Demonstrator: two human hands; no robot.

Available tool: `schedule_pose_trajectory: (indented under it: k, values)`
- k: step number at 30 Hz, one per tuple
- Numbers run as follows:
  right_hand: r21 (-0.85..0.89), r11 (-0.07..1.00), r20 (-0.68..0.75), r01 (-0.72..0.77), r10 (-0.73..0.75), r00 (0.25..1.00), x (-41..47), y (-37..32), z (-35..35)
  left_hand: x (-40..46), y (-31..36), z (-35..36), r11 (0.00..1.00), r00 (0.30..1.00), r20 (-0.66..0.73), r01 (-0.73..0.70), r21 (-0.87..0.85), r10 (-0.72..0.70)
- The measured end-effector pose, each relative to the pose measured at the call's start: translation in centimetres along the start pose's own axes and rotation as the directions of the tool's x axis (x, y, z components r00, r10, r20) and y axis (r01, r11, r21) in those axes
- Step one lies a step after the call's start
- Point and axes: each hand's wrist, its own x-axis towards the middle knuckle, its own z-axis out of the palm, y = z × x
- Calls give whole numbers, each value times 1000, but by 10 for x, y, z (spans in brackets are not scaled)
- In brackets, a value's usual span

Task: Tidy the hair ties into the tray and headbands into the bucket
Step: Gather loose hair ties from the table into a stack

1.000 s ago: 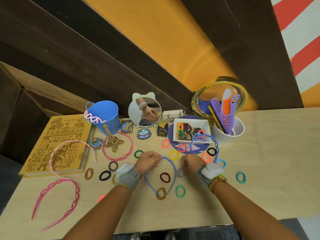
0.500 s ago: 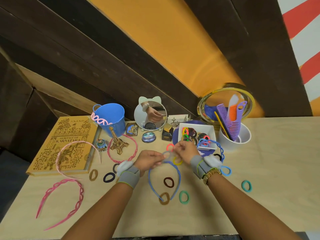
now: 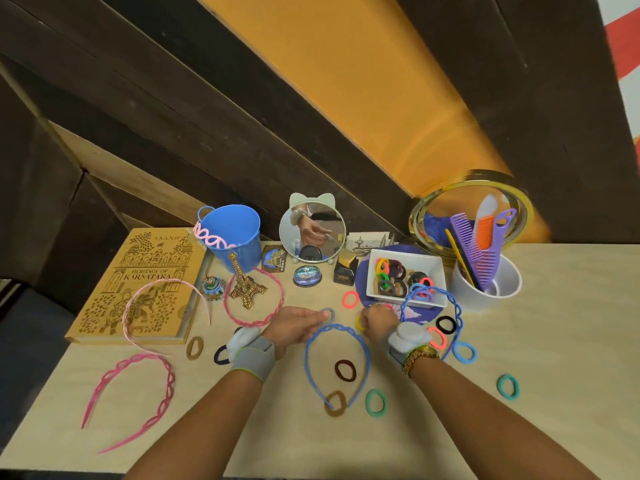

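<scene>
My left hand [image 3: 294, 323] pinches a small grey-blue hair tie [image 3: 327, 312] at its fingertips, just above the blue headband [image 3: 337, 362] lying on the table. My right hand [image 3: 380, 319] is curled at the edge of the purple mat, in front of the white tray [image 3: 440, 271]; a yellow tie [image 3: 359, 323] peeks out beside it. The tray holds several ties, and a second blue headband [image 3: 456, 308] leans over its corner. The blue bucket [image 3: 239, 230] holds a pink headband [image 3: 211, 238]. Loose ties include dark brown [image 3: 345, 370], tan [image 3: 335, 404], green [image 3: 375, 402] and teal [image 3: 508, 386].
Pink headbands lie on the book [image 3: 138, 282], around the Eiffel tower model [image 3: 245, 284] and at the front left [image 3: 138, 386]. A cat-ear mirror [image 3: 311, 230], a gold mirror [image 3: 467, 206] and a white cup of combs [image 3: 485, 287] stand at the back.
My right hand came in from the right and met the left above the blue headband, then drew back right to the mat. The left hand now holds the grey-blue tie.
</scene>
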Motion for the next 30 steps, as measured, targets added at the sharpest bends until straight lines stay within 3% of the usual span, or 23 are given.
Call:
schedule_pose_trajectory:
  k: [2, 5, 7, 10, 14, 20, 24, 27, 30]
  values:
    - [221, 975, -110, -15, 40, 993, -2, -3, -5, 3, 1, 0, 1000, 1000, 5, -5, -24, 5]
    - [647, 758, -238, 83, 98, 966, -12, -10, -18, 6, 4, 4, 999, 1000, 14, -6, -51, 6]
    - [747, 652, -218, 129, 58, 974, -19, -19, -27, 8, 6, 8, 997, 1000, 20, -2, -82, 4]
    - [765, 620, -222, 176, -3, 975, -25, -30, -33, 9, 11, 13, 984, 1000, 27, 15, -179, -11]
    - [715, 660, -279, 231, -34, 960, -26, -32, -31, 10, 13, 14, 959, 1000, 24, 22, -282, -16]
    - [731, 651, -246, 205, -29, 969, -22, -35, -34, 9, 17, 8, 967, 998, 63, 34, -253, -18]
    - [805, 576, -205, 140, 48, 978, -10, -31, -33, 8, 14, 0, 964, 1000, 14, 24, -263, -21]
    - [759, 650, -169, 45, 130, 977, 1, -28, -23, 6, 10, -10, 963, 999, -32, 15, -268, -24]
    - [631, 776, -168, 25, 105, 980, 13, -28, -7, 4, 7, -19, 962, 997, -71, 1, -272, -21]
